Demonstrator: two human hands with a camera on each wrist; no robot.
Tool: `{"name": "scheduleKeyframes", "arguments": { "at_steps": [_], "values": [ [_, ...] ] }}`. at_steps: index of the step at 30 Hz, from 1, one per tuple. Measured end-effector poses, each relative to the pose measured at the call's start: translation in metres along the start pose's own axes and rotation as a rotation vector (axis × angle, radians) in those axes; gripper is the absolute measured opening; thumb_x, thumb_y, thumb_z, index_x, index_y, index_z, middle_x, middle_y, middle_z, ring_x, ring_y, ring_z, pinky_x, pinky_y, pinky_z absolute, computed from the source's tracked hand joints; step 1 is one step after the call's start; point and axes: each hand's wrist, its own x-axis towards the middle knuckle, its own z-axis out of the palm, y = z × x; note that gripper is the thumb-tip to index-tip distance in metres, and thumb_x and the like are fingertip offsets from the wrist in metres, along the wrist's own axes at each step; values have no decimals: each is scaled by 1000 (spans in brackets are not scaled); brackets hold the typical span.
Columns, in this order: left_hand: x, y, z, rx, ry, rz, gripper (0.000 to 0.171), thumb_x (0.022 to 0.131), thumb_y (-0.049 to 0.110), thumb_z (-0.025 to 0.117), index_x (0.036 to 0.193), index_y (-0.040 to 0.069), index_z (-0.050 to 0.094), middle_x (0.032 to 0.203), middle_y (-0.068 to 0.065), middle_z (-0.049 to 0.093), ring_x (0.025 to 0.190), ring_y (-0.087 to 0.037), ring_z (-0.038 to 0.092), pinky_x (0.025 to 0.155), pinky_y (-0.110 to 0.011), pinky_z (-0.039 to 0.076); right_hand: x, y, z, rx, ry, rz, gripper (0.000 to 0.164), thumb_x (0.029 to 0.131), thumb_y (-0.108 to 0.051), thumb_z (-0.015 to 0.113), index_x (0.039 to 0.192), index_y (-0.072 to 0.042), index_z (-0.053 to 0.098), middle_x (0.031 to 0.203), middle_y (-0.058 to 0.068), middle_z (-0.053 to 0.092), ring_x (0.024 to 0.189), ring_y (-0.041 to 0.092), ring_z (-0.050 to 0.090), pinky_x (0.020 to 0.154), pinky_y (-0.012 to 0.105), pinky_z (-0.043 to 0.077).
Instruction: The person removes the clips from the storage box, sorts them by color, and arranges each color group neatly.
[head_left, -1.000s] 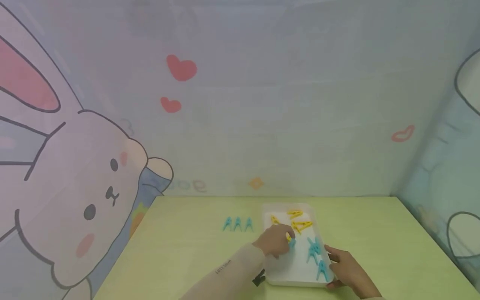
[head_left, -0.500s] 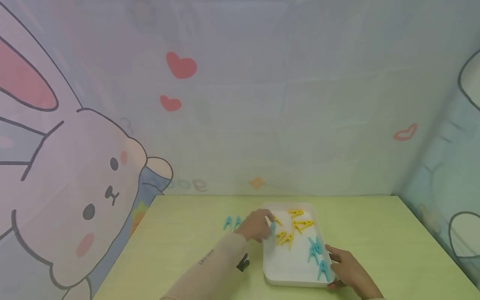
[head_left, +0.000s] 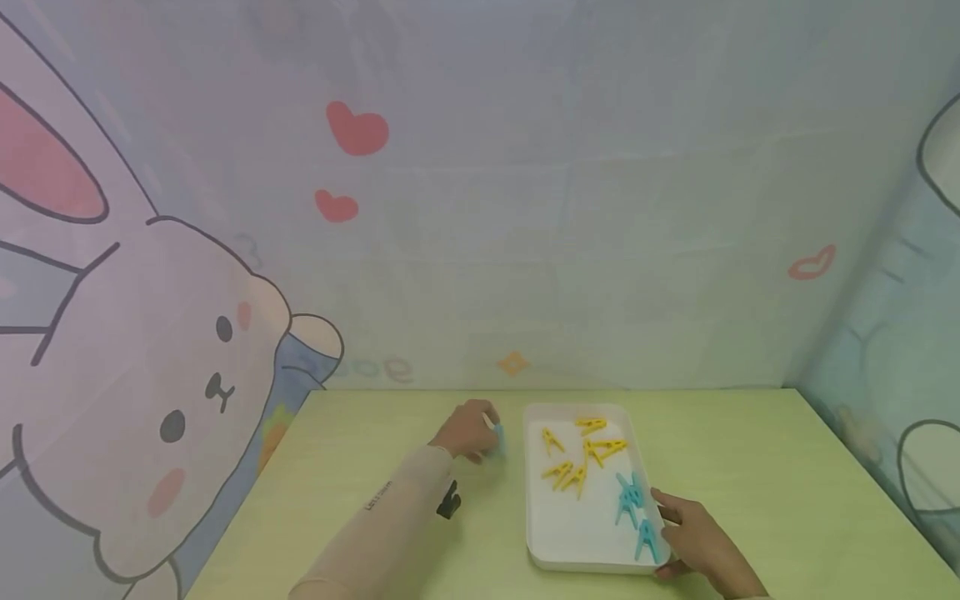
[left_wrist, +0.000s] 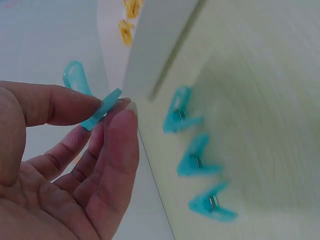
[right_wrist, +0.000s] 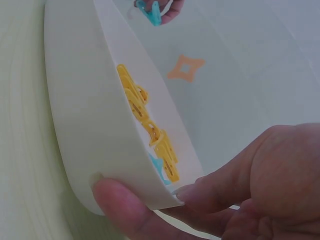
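Between thumb and fingertips, my left hand [head_left: 463, 431] pinches a teal clothespin [left_wrist: 103, 110], held above the table just left of the white tray [head_left: 562, 537]. Three more teal clothespins [left_wrist: 197, 161] lie in a row on the table in the left wrist view; the hand and arm hide them in the head view. Several yellow clothespins [head_left: 575, 479] lie in the tray's far half. A few teal clothespins [head_left: 646, 540] sit along its right side. At the tray's near right corner my right hand [head_left: 696, 533] grips the wall, thumb and fingers on either side of the rim.
The light green table [head_left: 735, 450] ends at a back wall cloth [head_left: 570, 250] printed with hearts. A large printed rabbit [head_left: 180, 375] covers the left side cloth. A black piece [head_left: 449, 502] sits at my left wrist.
My left hand has carried the teal clothespin out of the tray, leftward over the table beside it. The yellow clothespins it covered now show. My right hand stays at the tray corner.
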Motion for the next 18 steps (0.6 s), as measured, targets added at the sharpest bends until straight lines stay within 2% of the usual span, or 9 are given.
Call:
{"name": "scheduleKeyframes", "arguments": {
  "at_steps": [4,11,15,18],
  "values": [
    [2,-13,-16,33,40,-37,37,70,0,53,107,1,54,75,-10,57,64,-25,60,51,-33,52,-1,0,0,6,-1,3,60,81,9,46,137,8,25,132,36,32,77,22,58,54,36,52],
    [2,-30,-39,85,97,-93,38,71,-2,52,109,-3,53,71,-10,57,64,-29,60,50,-34,52,-2,-3,-1,-10,0,5,61,80,8,48,137,8,25,132,35,31,77,23,58,54,36,52],
    [7,-50,-46,175,146,-109,33,74,0,54,107,-1,55,73,-9,57,59,-24,58,45,-32,50,-3,-2,-1,12,-2,-6,60,83,9,46,138,6,25,132,36,30,76,24,58,54,36,51],
    [10,-66,-47,248,176,-122,28,77,2,55,105,-1,57,81,-11,58,54,-21,56,41,-30,48,-3,-2,-1,9,-5,2,59,83,8,46,138,7,24,132,36,30,73,23,58,54,36,51]
  ]
}}
